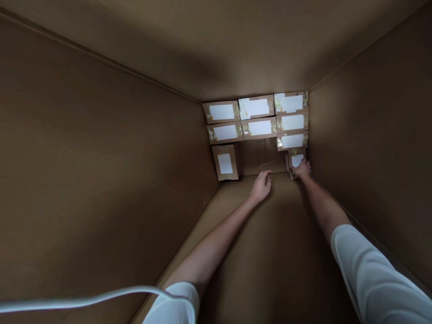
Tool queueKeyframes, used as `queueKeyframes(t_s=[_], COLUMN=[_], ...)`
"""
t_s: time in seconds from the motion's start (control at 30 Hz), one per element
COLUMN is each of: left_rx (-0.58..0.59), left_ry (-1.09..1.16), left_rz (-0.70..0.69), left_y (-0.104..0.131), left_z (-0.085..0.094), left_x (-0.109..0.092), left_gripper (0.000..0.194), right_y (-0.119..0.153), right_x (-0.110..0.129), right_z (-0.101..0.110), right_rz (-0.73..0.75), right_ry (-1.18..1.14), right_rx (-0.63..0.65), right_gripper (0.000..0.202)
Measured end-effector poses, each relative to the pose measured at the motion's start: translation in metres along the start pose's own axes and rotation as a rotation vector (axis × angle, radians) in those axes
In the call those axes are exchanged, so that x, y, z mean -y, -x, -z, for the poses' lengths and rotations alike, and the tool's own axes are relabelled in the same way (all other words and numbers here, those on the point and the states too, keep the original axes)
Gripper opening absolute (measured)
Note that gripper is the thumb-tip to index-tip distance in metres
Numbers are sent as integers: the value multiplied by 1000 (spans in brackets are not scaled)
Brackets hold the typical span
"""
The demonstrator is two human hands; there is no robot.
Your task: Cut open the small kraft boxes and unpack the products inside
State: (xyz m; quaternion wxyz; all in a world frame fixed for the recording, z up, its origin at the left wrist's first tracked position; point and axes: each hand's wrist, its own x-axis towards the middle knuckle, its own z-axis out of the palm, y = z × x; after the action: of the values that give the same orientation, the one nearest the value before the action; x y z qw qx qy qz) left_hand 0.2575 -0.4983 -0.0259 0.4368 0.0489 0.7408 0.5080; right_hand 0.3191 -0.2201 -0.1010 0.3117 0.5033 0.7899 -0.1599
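Deep inside a large cardboard carton, my right hand grips a small cardboard box with a white label. The thumb lies across its labelled face and the fingers reach round the right side, against the carton wall. My left hand hovers over the side of the carton nearest me, holding nothing, its fingers loosely bent and partly apart. Another labelled box stands upright in the left corner. Between these two boxes shows the bare bottom of the carton.
Several labelled boxes lie in rows along the far side. High carton walls rise on the left and right. A white cable crosses the lower left, over my left sleeve.
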Motion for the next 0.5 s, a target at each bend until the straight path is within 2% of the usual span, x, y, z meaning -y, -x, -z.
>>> queueKeyframes(t_s=[0.2,0.5], left_rx=[13,25], left_ry=[18,-33], left_rz=[42,135], left_y=[2,8], left_z=[0,7], left_x=[14,12], left_gripper=[43,46], right_y=[-6,3], right_x=[1,19], right_z=[-22,-19], right_rz=[-25,-53], right_ry=[122,302], right_rx=[-41,-159], right_gripper=[96,96])
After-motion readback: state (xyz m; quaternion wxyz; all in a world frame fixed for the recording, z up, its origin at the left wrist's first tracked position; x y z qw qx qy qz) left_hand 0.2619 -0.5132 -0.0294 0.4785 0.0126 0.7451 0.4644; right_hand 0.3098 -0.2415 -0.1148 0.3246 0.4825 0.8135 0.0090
